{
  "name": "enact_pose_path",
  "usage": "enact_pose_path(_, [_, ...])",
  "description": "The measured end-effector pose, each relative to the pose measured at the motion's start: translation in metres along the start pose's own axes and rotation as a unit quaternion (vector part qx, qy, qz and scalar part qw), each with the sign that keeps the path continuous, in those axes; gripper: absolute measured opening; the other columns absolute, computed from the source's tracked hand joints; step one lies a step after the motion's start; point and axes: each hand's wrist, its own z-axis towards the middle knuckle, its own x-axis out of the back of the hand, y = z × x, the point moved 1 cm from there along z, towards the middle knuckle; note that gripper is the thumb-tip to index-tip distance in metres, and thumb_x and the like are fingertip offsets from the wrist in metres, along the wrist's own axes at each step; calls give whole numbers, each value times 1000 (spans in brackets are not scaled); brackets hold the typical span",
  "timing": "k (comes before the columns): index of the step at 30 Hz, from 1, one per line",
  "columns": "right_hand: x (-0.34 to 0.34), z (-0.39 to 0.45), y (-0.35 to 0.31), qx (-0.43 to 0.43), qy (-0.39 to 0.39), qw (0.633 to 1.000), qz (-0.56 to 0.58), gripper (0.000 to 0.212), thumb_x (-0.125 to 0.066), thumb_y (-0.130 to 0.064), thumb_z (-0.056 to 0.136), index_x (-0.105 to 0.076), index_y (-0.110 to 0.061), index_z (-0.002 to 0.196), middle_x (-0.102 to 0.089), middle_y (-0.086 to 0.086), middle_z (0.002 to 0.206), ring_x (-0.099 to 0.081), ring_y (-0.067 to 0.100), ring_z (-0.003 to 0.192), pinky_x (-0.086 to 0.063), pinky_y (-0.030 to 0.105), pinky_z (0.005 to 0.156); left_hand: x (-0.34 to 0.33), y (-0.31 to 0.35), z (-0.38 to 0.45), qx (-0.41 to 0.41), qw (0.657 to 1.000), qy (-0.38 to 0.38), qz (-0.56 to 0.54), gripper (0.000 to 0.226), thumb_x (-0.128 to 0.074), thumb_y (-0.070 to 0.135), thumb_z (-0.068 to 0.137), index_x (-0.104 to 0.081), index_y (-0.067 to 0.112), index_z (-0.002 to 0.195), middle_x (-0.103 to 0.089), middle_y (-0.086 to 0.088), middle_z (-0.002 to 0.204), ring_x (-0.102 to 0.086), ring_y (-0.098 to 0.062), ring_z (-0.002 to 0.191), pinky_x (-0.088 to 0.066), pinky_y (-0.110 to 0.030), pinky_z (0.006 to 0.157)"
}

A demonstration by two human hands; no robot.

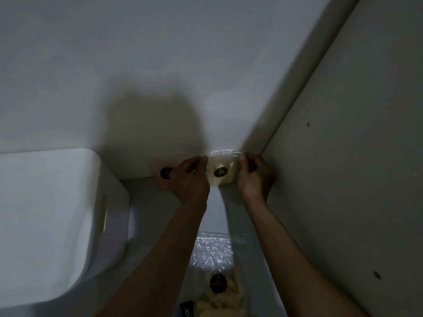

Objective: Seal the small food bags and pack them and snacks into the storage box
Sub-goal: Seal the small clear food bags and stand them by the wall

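Against the back wall, a small food bag [221, 171] is pinched at its top corners by left hand [191, 177] and right hand [255, 176], each grip closed on it, presumably to press the seal; another bag [217, 266] lies on the desk [158, 216] beside the storage box [45, 220].

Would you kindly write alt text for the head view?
In dim light, the left hand and right hand pinch the top of a small clear food bag held up near a wall. A white storage box sits left; another bag lies below.
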Motion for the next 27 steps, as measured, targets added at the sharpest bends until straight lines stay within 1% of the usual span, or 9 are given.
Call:
enact_pose_path(3, [2, -4, 0, 2, 3, 1000, -4, 9, -66, -12, 90, -74, -8, 90, -68, -4, 74, -59, -3, 63, -39, 1, 61, 2, 0, 0, 4, 1000, 2, 7, 14, -84, 31, 71, -76, 26, 82, -75, -5, 83, -73, -28, 81, -59, -50, 81])
enact_pose_path(7, [13, -19, -2, 5, 9, 999, -32, 10, -67, -16, 89, -73, -9, 93, -68, 0, 80, -61, 13, 75, -48, 25, 74, 17, 12, -14, -5, 1000, -3, 25, 24, -82, 20, 78, -75, 6, 96, -71, -1, 82, -72, -21, 81, -59, -42, 82])
enact_pose_path(10, [33, -41, -5, 1, -15, 999, -42, 12, -66, -21, 90, -73, -13, 95, -70, -2, 82, -65, 15, 78, -50, 25, 74, 38, 19, -34, -17, 998, -34, 42, 25, -81, 23, 79, -74, 7, 97, -71, -3, 91, -67, -5, 77, -58, -20, 73])
enact_pose_path(13, [59, -75, 2, -18, -61, 997, -32, 10, -66, -21, 92, -71, -16, 99, -68, -5, 85, -62, 8, 76, -47, 9, 69, 70, 13, -60, -30, 992, -59, 103, 31, -79, 29, 80, -73, 11, 105, -70, 1, 96, -62, 5, 77, -45, -2, 63])
enact_pose_path(15, [77, -103, 16, -23, -79, 996, -29, 11, -67, -16, 91, -70, -12, 101, -68, -2, 89, -61, 5, 76, -44, 2, 66, 93, 1, -81, -42, 983, -86, 155, 38, -79, 31, 80, -71, 11, 112, -71, 1, 100, -63, 2, 82, -45, -5, 64])
enact_pose_path(18, [94, -139, 48, -31, -97, 990, -95, 17, -68, -12, 90, -69, -9, 107, -69, 1, 95, -64, 14, 86, -46, 15, 74, 117, -32, -105, -6, 964, -116, 240, 47, -76, 34, 82, -65, 11, 123, -69, -4, 113, -65, -14, 97, -46, -19, 79])
enact_pose_path(21, [99, -163, 78, -64, -126, 977, -160, 30, -68, -11, 87, -66, -13, 117, -70, 5, 105, -65, 20, 96, -42, 19, 80, 125, -69, -120, 44, 919, -158, 358, 56, -70, 39, 86, -58, 8, 131, -63, -13, 128, -59, -28, 118, -44, -32, 98])
enact_pose_path(24, [101, -180, 93, -122, -141, 963, -192, 38, -68, -22, 89, -60, -19, 126, -68, 4, 115, -64, 23, 107, -37, 18, 82, 127, -91, -134, 100, 912, -165, 362, 58, -68, 37, 87, -55, 6, 134, -61, -15, 131, -57, -31, 121, -44, -35, 102])
enact_pose_path(27, [101, -188, 96, -153, -112, 973, -131, 38, -70, -19, 88, -58, -23, 124, -70, 1, 101, -66, 21, 99, -42, 20, 85, 128, -98, -143, 110, 920, -130, 353, 52, -71, 33, 85, -59, 8, 129, -65, -15, 125, -60, -31, 117, -47, -36, 100])
